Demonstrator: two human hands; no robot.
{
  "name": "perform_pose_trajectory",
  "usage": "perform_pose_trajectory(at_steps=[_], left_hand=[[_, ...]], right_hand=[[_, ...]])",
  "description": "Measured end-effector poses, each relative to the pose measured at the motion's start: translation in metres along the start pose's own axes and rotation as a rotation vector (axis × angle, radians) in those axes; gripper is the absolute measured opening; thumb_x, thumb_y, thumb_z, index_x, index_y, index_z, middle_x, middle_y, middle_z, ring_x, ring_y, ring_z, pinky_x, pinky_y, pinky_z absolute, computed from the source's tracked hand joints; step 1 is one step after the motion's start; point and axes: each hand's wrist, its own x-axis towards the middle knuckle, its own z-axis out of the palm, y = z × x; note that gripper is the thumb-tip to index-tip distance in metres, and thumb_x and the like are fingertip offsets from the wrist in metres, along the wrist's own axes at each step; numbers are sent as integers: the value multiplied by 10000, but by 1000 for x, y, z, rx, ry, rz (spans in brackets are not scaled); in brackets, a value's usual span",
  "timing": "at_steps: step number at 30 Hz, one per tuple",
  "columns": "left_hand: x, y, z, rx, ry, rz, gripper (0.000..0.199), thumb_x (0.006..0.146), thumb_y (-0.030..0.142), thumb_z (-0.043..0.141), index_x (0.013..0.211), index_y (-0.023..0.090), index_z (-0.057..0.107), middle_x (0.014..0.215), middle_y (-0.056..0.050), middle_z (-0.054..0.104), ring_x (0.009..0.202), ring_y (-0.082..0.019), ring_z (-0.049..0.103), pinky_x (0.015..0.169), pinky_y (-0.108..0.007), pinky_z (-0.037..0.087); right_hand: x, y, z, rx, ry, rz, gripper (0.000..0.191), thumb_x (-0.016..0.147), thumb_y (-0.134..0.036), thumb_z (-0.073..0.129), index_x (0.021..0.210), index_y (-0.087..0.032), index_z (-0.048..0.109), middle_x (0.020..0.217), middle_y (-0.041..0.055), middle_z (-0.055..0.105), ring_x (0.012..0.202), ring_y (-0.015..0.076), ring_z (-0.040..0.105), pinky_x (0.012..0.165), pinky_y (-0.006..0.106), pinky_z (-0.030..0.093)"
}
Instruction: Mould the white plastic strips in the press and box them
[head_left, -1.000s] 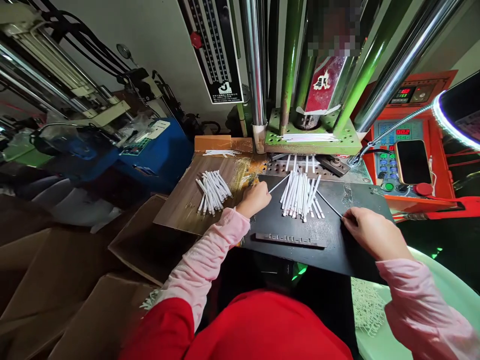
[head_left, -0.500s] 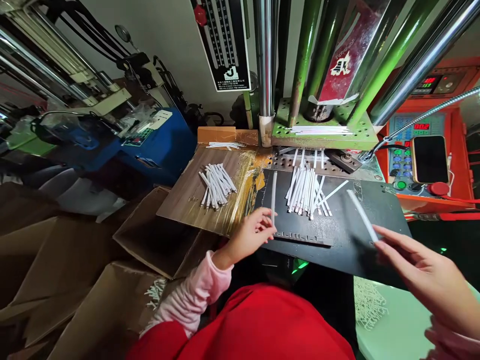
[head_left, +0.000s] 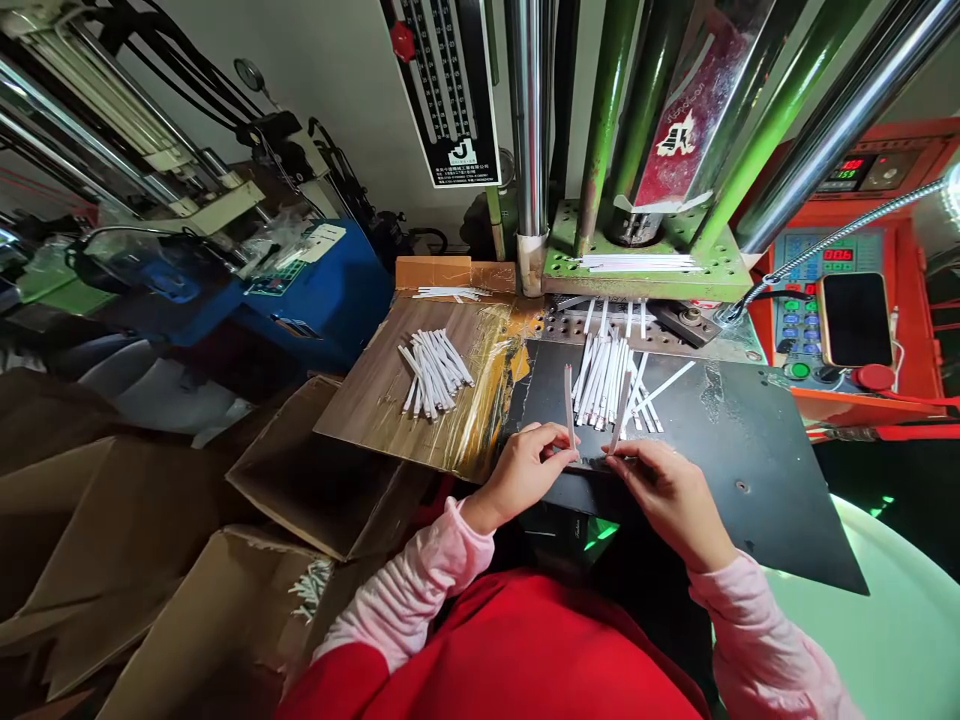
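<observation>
Upright between the fingertips of my left hand (head_left: 529, 468) is a thin white strip (head_left: 570, 405). My right hand (head_left: 670, 490) pinches a second, similar white strip (head_left: 620, 418), also upright, a short way to the right. Both hands are at the front of the black plate (head_left: 750, 430), over a dark slotted bar (head_left: 592, 466) that they partly cover. Just behind them lies a pile of white strips (head_left: 600, 375), a few of them slanting to the right. Whether the lower ends of the held strips touch the bar, I cannot tell.
On the wooden board (head_left: 375, 400) at left lies another pile of white strips (head_left: 435, 370). The green press platen (head_left: 652, 275) stands behind. To the right are an orange control box (head_left: 907, 330) and a phone (head_left: 857, 320). Cardboard boxes (head_left: 300, 490) stand lower left.
My right hand has come left from the plate's right side to the slotted bar, bringing its strip upright. My left hand has shifted slightly right with its strip.
</observation>
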Motion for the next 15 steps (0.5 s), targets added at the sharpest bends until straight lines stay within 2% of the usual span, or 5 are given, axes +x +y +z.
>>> perform_pose_trajectory(at_steps=[5,9,15], left_hand=[[2,3,-3,43,-44,9,59,844,132,696,856,187,712,845,-8,710,752,-139,615,723,-235,481],[3,3,-1,88,-90,28,83,862,139,678,896,207,712,878,-14,710,820,-156,635,792,-249,495],[0,2,-2,142,-155,104,125,896,125,611,926,202,705,882,-29,709,884,-170,646,852,-263,493]], right_hand=[[3,-1,-2,21,-50,6,170,942,-379,590,917,-240,686,894,26,750,808,198,687,718,315,527],[2,-6,-4,-10,-80,35,175,943,-371,562,912,-241,675,902,46,746,822,213,684,741,337,535],[4,-7,-7,-14,-128,-13,147,939,-323,535,918,-247,660,925,43,743,834,211,678,766,343,536]])
